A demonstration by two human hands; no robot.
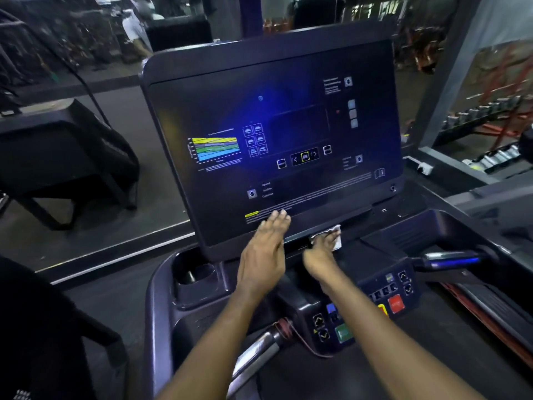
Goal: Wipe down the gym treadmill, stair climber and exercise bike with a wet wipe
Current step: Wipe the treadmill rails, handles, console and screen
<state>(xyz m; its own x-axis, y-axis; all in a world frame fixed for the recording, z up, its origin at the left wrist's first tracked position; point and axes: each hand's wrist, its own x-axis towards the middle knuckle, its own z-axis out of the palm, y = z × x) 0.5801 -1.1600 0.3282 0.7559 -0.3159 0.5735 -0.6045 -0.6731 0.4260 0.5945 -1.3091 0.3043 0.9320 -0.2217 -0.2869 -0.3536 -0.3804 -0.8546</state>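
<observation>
Head view, at the treadmill (178, 319) console.

Left hand (264, 255): open, palm down, fingers straight and together. The fingertips rest on the lower part of the display panel (274, 111), just at the yellow warning label (251, 214). It holds nothing.

Right hand (320, 255): reaches forward to the narrow ledge (360, 223) under the display panel. Its fingers are stretched out over the wet wipe (336, 230) and press it against the ledge. They do not look curled round it, though the fingertips are partly hidden by the wipe's folds.

Wet wipe: white and crumpled, lying under and just ahead of the right fingertips. White edges show above and to the right of the fingers. It touches the ledge at the bottom edge of the panel and lies near the left hand without touching it.

Display panel: dark, tilted back, with a blue glare at centre. A coloured chart (216, 150) sits left of centre, and the OK key (305, 156) lies between two arrow keys.

Console below the hands: cup holder (193, 275) at left, red button (395, 304) and green button (342, 333) on the control pods. There is a metal handgrip (256, 353) under the left forearm, and a second handgrip (450, 259) at right.

Background: a person (135, 33) stands far left, and a dumbbell rack (490, 111) is at right.
</observation>
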